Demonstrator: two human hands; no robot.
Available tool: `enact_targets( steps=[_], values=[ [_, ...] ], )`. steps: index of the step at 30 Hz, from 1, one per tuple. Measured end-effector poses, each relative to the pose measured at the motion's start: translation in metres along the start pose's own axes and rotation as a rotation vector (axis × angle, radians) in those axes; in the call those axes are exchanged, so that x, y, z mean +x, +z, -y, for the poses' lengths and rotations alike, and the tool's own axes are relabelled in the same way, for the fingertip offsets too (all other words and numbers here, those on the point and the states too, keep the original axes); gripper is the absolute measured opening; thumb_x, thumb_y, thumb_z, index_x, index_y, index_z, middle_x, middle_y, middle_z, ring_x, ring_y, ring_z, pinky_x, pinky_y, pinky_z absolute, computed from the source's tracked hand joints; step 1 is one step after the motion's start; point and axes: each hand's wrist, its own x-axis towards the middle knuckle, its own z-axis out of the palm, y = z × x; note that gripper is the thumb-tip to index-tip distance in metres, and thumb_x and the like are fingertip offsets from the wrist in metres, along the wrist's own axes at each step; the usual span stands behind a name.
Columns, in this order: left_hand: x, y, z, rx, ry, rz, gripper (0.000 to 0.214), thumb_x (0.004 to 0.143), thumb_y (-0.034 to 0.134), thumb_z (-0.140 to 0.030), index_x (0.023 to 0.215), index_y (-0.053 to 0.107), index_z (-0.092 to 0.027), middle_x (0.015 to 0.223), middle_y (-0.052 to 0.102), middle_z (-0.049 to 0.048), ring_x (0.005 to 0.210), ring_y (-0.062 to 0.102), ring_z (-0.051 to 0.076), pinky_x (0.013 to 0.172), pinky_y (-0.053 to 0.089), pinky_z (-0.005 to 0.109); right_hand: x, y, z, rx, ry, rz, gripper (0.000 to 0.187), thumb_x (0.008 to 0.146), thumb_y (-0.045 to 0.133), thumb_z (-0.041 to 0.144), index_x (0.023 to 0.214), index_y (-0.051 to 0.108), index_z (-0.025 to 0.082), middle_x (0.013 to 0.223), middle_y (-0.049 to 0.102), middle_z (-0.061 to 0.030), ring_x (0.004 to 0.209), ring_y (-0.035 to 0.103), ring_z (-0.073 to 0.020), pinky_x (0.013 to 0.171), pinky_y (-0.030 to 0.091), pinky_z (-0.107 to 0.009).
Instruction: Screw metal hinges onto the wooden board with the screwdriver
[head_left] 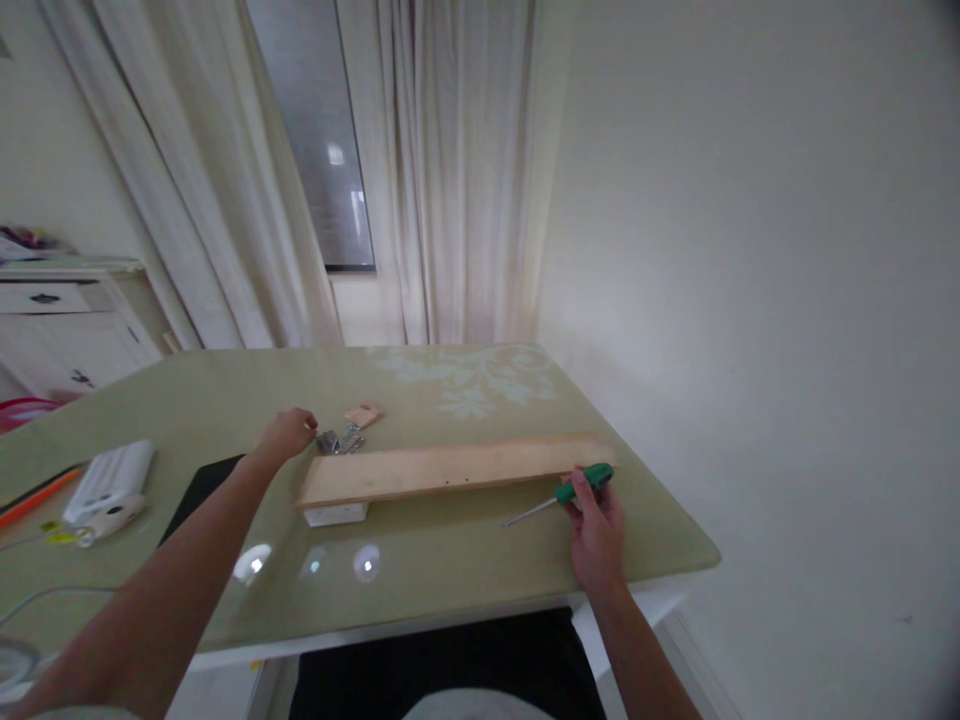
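My right hand [598, 530] is closed around the green handle of a screwdriver [583, 485], its shaft pointing left and down. Just behind that hand lies a long light wooden board [457, 468], with two small dark holes near its front edge. A white block [336, 514] shows under the board's left end. My left hand [289, 433] is by a small pile of metal hardware [341, 440] beyond that end. Its fingers are curled together, and whatever may be between them is too small to make out. A small wooden piece [364, 415] lies behind the pile.
On the table [442, 575], left of my left arm, are a black flat object [201, 490], a white power strip or box [116, 480], an orange-and-black tool [41, 495] and a cable [60, 590]. A wall [750, 300] borders the table's right side.
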Motion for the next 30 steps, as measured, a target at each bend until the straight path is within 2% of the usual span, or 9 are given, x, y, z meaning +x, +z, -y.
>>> enact_targets(
  steps=[5,7,9,12,16,20,23,26,30],
  values=[
    [-0.022,-0.008,-0.023,-0.044,0.018,-0.019,0.039,0.093,0.053,-0.034,0.116,0.077,-0.014,0.115,0.08,0.0159,0.109,0.075,0.032,0.095,0.058,0.039,-0.002,-0.001,0.004,-0.008,-0.005,-0.007,0.054,0.059,0.096,0.054,0.096,0.072,0.023,0.091,0.073,0.0025,0.07,0.064,-0.0118,0.058,0.056,-0.023],
    [-0.056,-0.011,-0.052,-0.124,0.139,-0.049,0.046,0.103,0.043,-0.042,0.13,0.072,-0.021,0.13,0.077,0.0092,0.114,0.074,0.026,0.101,0.056,0.035,-0.011,0.001,0.007,-0.057,-0.028,0.056,0.052,0.059,0.097,0.055,0.091,0.072,0.022,0.083,0.071,0.002,0.065,0.062,-0.0126,0.053,0.055,-0.023],
    [-0.105,-0.008,-0.09,-0.304,0.457,-0.087,0.051,0.107,0.039,-0.051,0.132,0.071,-0.021,0.134,0.075,0.01,0.121,0.071,0.028,0.109,0.053,0.04,-0.027,0.008,0.01,-0.128,-0.069,0.186,0.046,0.062,0.096,0.052,0.087,0.072,0.022,0.077,0.07,0.001,0.063,0.062,-0.014,0.053,0.055,-0.025],
    [-0.183,0.01,-0.149,-0.333,0.822,0.014,0.054,0.106,0.048,-0.057,0.151,0.055,-0.028,0.146,0.068,0.0088,0.129,0.067,0.029,0.11,0.053,0.043,-0.056,0.026,0.014,-0.2,-0.103,0.446,0.04,0.065,0.097,0.045,0.09,0.075,0.022,0.083,0.073,-0.0018,0.071,0.067,-0.0175,0.064,0.06,-0.029],
    [-0.227,0.033,-0.182,-0.364,0.808,0.163,0.035,0.111,0.038,-0.04,0.14,0.054,-0.029,0.121,0.079,0.0075,0.102,0.078,0.024,0.082,0.058,0.032,-0.077,0.048,0.018,-0.171,-0.072,0.699,0.037,0.07,0.095,0.037,0.099,0.076,0.025,0.09,0.076,-0.0021,0.08,0.072,-0.0187,0.074,0.061,-0.03],
    [-0.18,0.017,-0.131,-0.352,0.547,0.031,0.032,0.109,0.033,-0.041,0.117,0.06,-0.027,0.097,0.08,0.0088,0.084,0.077,0.026,0.068,0.053,0.033,-0.059,0.04,0.027,-0.197,-0.058,0.793,0.05,0.08,0.089,0.036,0.127,0.07,0.031,0.103,0.079,-0.0047,0.092,0.076,-0.0214,0.082,0.061,-0.035],
    [-0.11,-0.006,-0.062,-0.171,0.218,-0.14,0.044,0.107,0.028,-0.046,0.124,0.06,-0.021,0.097,0.078,0.0116,0.09,0.075,0.031,0.075,0.054,0.037,-0.029,0.018,0.044,-0.316,-0.174,0.652,0.047,0.081,0.088,0.04,0.124,0.072,0.029,0.102,0.079,-0.0065,0.09,0.075,-0.022,0.08,0.061,-0.036],
    [-0.045,-0.011,-0.003,0.053,-0.081,-0.105,0.048,0.103,0.029,-0.038,0.124,0.063,-0.011,0.113,0.076,0.0224,0.107,0.073,0.037,0.086,0.055,0.041,0.008,0.0,0.066,-0.485,-0.32,0.514,0.047,0.076,0.089,0.044,0.117,0.075,0.026,0.101,0.078,-0.0077,0.089,0.073,-0.0243,0.08,0.061,-0.039],
    [0.0,0.01,0.03,0.086,-0.13,0.001,0.03,0.09,0.045,-0.025,0.097,0.07,-0.008,0.095,0.076,0.0254,0.099,0.075,0.039,0.082,0.056,0.04,0.06,-0.01,0.094,-0.856,-0.478,0.578,0.045,0.076,0.086,0.049,0.115,0.077,0.029,0.111,0.078,-0.0082,0.092,0.072,-0.0292,0.088,0.06,-0.049]
  ],
)
